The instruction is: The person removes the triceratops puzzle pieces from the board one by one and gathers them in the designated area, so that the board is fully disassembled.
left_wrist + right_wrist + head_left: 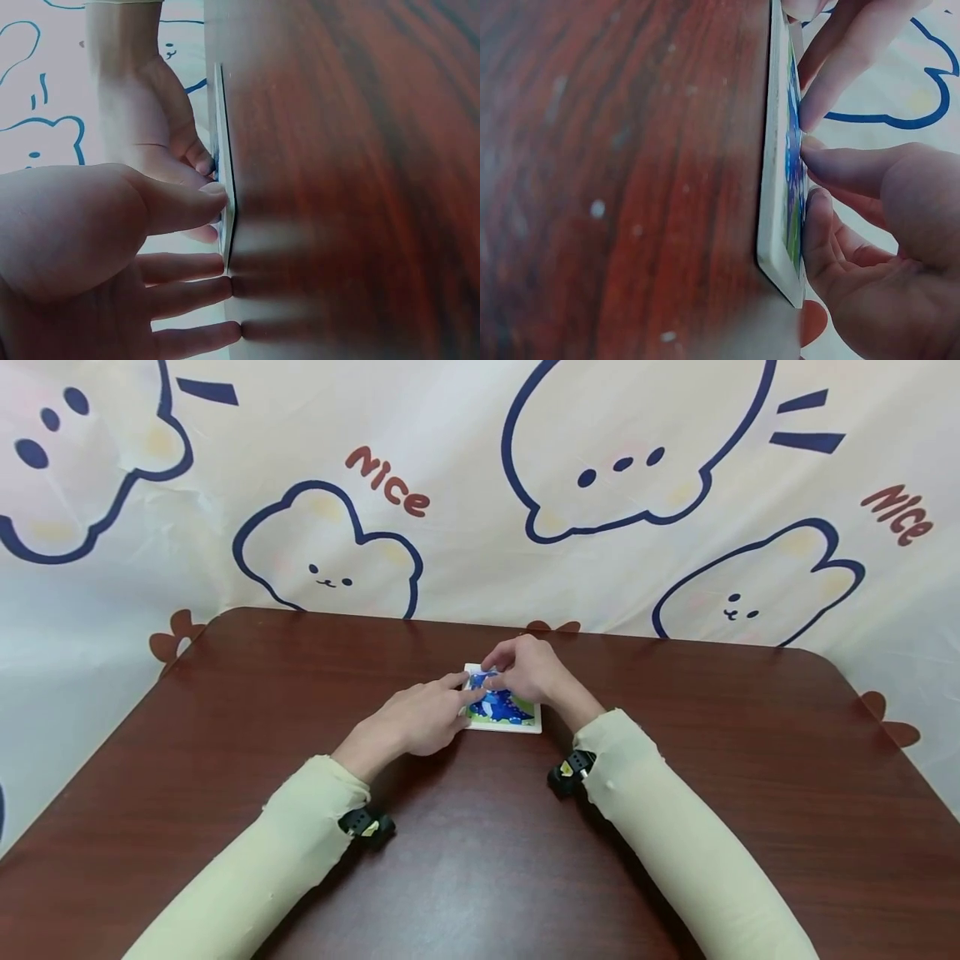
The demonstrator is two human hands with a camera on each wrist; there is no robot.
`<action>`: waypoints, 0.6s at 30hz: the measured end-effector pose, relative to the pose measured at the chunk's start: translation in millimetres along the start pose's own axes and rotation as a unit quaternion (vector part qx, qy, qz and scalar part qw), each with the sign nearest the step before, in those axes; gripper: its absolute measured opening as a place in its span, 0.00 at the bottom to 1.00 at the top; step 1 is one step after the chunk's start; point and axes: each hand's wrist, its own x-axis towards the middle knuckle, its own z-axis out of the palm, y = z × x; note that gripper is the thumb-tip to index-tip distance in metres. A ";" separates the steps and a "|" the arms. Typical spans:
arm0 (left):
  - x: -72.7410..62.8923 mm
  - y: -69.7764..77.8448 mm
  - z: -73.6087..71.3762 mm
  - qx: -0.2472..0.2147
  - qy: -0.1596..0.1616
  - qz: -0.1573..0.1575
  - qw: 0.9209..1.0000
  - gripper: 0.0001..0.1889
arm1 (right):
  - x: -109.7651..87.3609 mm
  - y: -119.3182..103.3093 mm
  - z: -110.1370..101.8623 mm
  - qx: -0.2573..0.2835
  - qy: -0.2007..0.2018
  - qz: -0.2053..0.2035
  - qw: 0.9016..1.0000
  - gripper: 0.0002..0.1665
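A small picture puzzle [504, 712] with a blue dinosaur in a white frame lies flat on the brown table. My left hand [420, 714] is at its left side, its fingers straight. In the left wrist view the left thumb [184, 204] touches the board's edge, while other fingertips meet the tabletop. Over the upper part of the picture, my right hand [531, 670] bends down with thumb and fingertips on the surface. The right wrist view shows the right thumb [847, 166] and bent fingers against the picture; I cannot tell whether they pinch a piece.
The brown table [480, 860] has rounded far corners. Behind it hangs a pale cloth [465, 568] with cartoon bears and lettering. Each forearm wears a light sleeve and a black wrist camera [367, 827] close above the tabletop.
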 end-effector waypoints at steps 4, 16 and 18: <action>1.0 0.3 -2.3 0.007 0.000 0.004 1.000 0.32 | -0.2 -1.4 -1.3 -0.003 0.001 0.004 1.000 0.16; 0.1 1.0 -0.7 0.001 -0.005 -0.006 1.000 0.33 | -0.5 -1.2 -0.7 0.017 -0.003 0.013 1.000 0.13; 0.4 1.5 -0.4 0.002 -0.003 -0.006 1.000 0.33 | -0.6 -1.0 -1.1 0.019 -0.003 0.013 1.000 0.12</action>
